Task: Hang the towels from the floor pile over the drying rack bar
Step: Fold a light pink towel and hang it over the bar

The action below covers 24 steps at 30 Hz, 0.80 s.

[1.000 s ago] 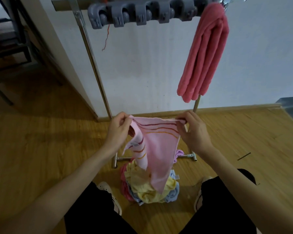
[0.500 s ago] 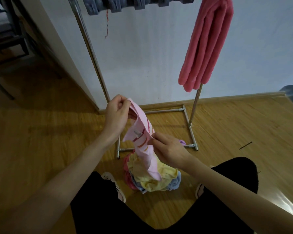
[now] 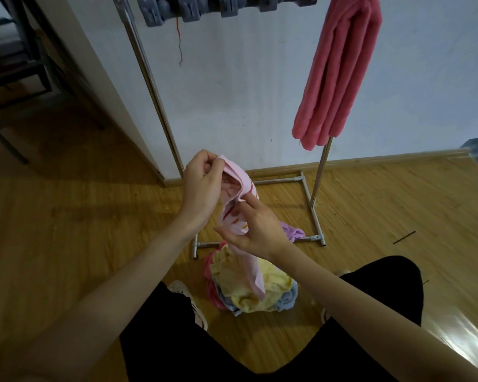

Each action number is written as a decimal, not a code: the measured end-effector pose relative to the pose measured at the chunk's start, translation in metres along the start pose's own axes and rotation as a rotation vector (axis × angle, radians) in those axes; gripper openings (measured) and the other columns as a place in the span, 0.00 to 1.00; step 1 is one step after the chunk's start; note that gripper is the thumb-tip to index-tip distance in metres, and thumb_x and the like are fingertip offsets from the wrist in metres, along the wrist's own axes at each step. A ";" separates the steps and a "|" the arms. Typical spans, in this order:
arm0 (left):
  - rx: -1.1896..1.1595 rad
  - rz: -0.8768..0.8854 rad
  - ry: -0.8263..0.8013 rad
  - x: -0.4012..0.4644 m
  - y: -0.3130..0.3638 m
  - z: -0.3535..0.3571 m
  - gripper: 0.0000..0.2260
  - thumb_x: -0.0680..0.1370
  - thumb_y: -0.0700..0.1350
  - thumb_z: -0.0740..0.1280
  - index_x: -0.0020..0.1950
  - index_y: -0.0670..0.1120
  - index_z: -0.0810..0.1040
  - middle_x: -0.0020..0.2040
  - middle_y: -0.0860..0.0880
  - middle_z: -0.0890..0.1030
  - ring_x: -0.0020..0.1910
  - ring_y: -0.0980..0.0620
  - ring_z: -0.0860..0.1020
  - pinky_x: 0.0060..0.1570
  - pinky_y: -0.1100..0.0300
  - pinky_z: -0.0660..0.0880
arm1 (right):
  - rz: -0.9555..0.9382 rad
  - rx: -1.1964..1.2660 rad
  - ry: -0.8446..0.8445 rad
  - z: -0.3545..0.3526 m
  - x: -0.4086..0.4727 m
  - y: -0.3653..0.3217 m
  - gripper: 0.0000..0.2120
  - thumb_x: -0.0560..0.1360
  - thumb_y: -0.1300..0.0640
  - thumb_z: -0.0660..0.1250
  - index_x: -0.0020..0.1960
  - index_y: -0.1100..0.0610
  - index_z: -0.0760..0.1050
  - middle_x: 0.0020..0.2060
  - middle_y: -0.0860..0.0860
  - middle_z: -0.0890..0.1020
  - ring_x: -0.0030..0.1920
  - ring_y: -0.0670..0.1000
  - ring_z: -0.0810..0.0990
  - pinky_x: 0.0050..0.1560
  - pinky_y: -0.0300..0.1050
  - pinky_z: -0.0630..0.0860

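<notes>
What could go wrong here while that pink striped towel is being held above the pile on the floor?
The pink striped towel is bunched between the left hand and right hand; hung like that it might drape unevenly and slide off. Its lower end hangs down to the floor pile, so lifting could drag another towel along. The coral towel hangs at the bar's right end, so a careless swing could knock it.

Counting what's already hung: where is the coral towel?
Head view, upper right: the coral towel hangs folded over the rack's right end, above its right upright.
</notes>
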State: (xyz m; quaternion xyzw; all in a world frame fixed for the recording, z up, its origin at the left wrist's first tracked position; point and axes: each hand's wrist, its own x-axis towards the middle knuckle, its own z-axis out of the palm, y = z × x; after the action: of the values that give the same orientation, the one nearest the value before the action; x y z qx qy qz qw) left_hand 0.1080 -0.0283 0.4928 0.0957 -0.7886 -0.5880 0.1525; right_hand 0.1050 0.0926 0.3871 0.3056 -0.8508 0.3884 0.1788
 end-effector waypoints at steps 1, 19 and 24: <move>-0.012 -0.004 0.004 0.001 0.001 0.001 0.09 0.75 0.51 0.61 0.42 0.46 0.74 0.45 0.38 0.79 0.48 0.41 0.81 0.46 0.37 0.78 | 0.011 -0.001 0.028 0.002 0.002 0.000 0.22 0.70 0.40 0.69 0.42 0.60 0.75 0.39 0.51 0.73 0.35 0.47 0.69 0.30 0.44 0.70; 0.050 0.000 0.084 0.038 -0.010 -0.019 0.06 0.81 0.39 0.59 0.46 0.40 0.73 0.41 0.45 0.78 0.38 0.53 0.82 0.39 0.59 0.81 | 0.057 0.026 0.097 -0.036 0.013 0.039 0.07 0.72 0.58 0.65 0.39 0.61 0.70 0.36 0.49 0.68 0.33 0.47 0.65 0.31 0.42 0.65; 0.535 0.157 -0.085 0.042 -0.025 -0.039 0.06 0.79 0.41 0.62 0.44 0.40 0.74 0.37 0.44 0.79 0.32 0.52 0.81 0.34 0.55 0.81 | -0.007 0.002 -0.080 -0.066 0.027 0.054 0.05 0.71 0.62 0.67 0.40 0.62 0.71 0.36 0.50 0.72 0.33 0.50 0.70 0.33 0.48 0.71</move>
State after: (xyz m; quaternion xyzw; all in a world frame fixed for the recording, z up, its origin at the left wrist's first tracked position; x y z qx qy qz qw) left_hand 0.0821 -0.0842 0.4847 0.0466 -0.9265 -0.3487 0.1336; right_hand 0.0539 0.1607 0.4136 0.3239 -0.8558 0.3761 0.1459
